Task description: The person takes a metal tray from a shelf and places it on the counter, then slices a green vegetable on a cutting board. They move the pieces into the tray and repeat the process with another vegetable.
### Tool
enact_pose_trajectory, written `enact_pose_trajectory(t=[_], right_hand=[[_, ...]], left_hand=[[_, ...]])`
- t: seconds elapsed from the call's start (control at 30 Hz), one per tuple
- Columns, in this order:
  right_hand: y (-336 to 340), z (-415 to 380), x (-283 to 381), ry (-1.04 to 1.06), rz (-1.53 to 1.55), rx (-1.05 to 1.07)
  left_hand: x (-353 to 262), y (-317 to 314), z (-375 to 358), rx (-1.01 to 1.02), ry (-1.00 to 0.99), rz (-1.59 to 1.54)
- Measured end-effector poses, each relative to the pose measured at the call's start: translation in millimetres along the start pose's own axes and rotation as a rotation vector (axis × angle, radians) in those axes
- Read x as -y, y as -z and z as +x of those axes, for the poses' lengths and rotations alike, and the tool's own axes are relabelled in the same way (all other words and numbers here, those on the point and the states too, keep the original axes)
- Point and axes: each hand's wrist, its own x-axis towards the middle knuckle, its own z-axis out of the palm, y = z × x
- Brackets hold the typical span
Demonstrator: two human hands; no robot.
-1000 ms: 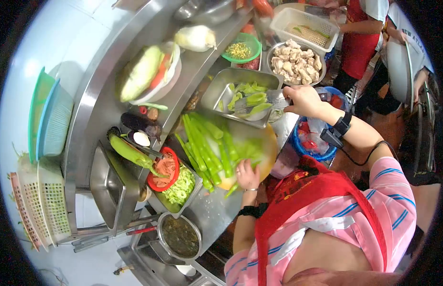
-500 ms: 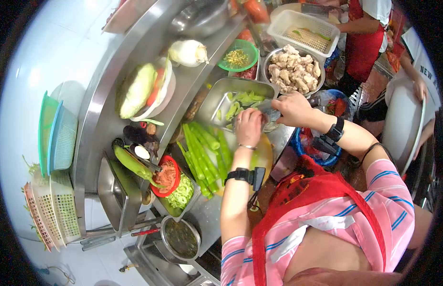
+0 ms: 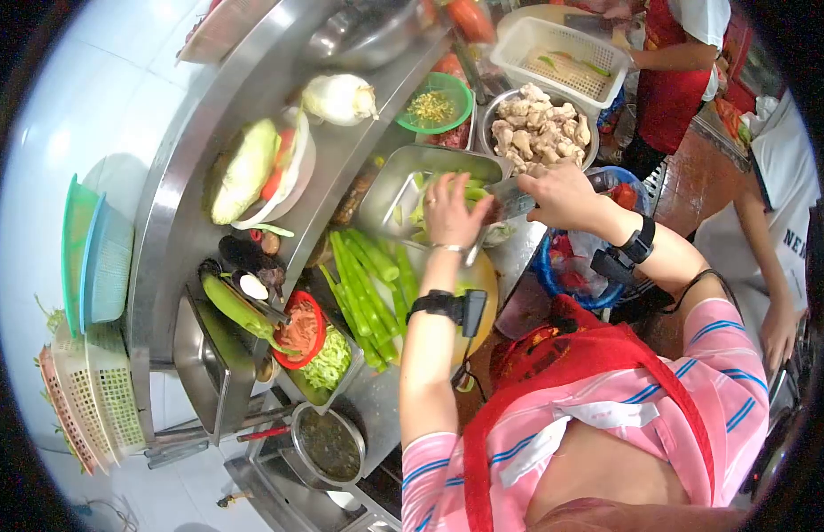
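My left hand point(image 3: 452, 213) is over the near edge of a steel tray point(image 3: 390, 168), its fingers spread. Inside the tray lie cut green vegetable slices point(image 3: 418, 217), partly hidden by that hand. My right hand point(image 3: 558, 195) grips a cleaver point(image 3: 511, 199), whose wide blade points toward the tray and my left fingers. The cleaver's dark handle end point(image 3: 602, 182) shows on the other side of my fist. Below my left hand, long peeled green stalks point(image 3: 363, 284) lie across a round yellowish cutting board point(image 3: 485, 277).
A bowl of chopped meat pieces point(image 3: 541, 129) and a white basket point(image 3: 554, 58) stand beyond the tray. A green bowl point(image 3: 437, 102) sits beside them. At left are a red bowl point(image 3: 301, 330) and shredded greens point(image 3: 328, 363). Two people work at right, near a blue-rimmed bin point(image 3: 554, 282).
My left hand has spread its fingers and shifted slightly left, over the tray. My right hand with the cleaver has moved a little right. A person at right no longer shows the large round pan.
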Motion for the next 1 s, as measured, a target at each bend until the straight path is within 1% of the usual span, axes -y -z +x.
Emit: enact_pose_trajectory(t=[0.07,0.1,0.13,0.17,0.2,0.23,0.27,0.3,0.33,0.4,0.43,0.47,0.5,0.53,0.6,0.63,0.67,0.73,0.77,0.8,0.87,0.93,1.0], right_hand=[[7.8,2.3,8.4,-0.029,-0.019,0.108],[6.5,1.6,7.7,-0.025,-0.019,0.108],[4.0,-0.5,4.7,0.0,-0.012,0.023],[2.2,-2.9,1.6,0.025,-0.003,-0.062],[2.4,-5.0,-1.3,0.029,-0.002,-0.062],[3.4,-7.1,-4.0,-0.009,-0.001,-0.083],[4.8,-8.4,-7.1,-0.044,0.001,-0.104],[7.5,-8.2,-10.3,-0.112,0.009,-0.005],[12.7,-7.8,-9.5,-0.202,0.006,0.084],[15.5,-12.6,-8.7,-0.212,0.094,0.021],[15.6,-15.1,-6.5,-0.2,0.17,0.026],[16.0,-16.4,-2.8,-0.188,0.244,0.033],[16.9,-16.6,3.1,-0.206,0.357,0.113],[11.5,-17.7,9.1,-0.193,0.367,0.132],[3.4,-20.2,19.0,-0.137,0.512,0.292],[-2.1,-22.8,27.2,-0.115,0.538,0.316],[-12.0,-26.8,31.0,-0.078,0.527,0.361],[-30.3,-36.2,37.3,-0.071,0.426,0.473],[-40.0,-43.7,38.6,-0.031,0.415,0.41],[-44.3,-49.8,36.6,-0.024,0.412,0.422],[-47.9,-58.4,30.7,0.036,0.285,0.376],[-45.6,-65.2,27.7,0.013,0.253,0.397],[-45.5,-73.5,22.0,0.093,0.124,0.339]], left_hand=[[-9.1,-2.1,2.4,-0.011,-0.05,0.18],[4.3,-11.4,0.7,-0.026,0.074,0.302],[13.7,-11.0,-4.9,-0.028,0.076,0.304],[22.3,-4.5,-12.8,0.006,0.213,0.378],[31.3,1.3,-21.4,0.042,0.351,0.45],[43.0,4.4,-30.6,0.044,0.356,0.454],[55.7,7.1,-40.6,-0.04,0.322,0.349],[62.8,15.1,-52.1,-0.122,0.292,0.249],[68.7,23.9,-66.6,-0.12,0.305,0.263],[73.1,48.2,-104.1,-0.099,0.47,0.087],[76.9,55.9,-128.4,-0.093,0.487,0.102],[82.2,59.9,-156.0,-0.084,0.595,-0.013],[85.0,63.4,-180.3,-0.078,0.703,-0.13],[85.9,64.5,-203.4,-0.076,0.726,-0.121],[76.2,68.1,-229.6,0.104,0.712,0.073],[72.4,68.1,-238.5,0.3,0.796,0.147],[68.2,65.5,-246.1,0.299,0.815,0.144],[60.9,57.7,-255.2,0.291,0.731,0.322],[60.6,52.7,-259.8,0.258,0.656,0.333],[60.9,48.0,-263.3,0.259,0.669,0.329],[65.1,38.2,-262.1,0.204,0.449,0.459],[72.5,34.3,-258.2,0.179,0.445,0.478],[76.7,35.1,-252.9,0.316,0.435,0.537]])
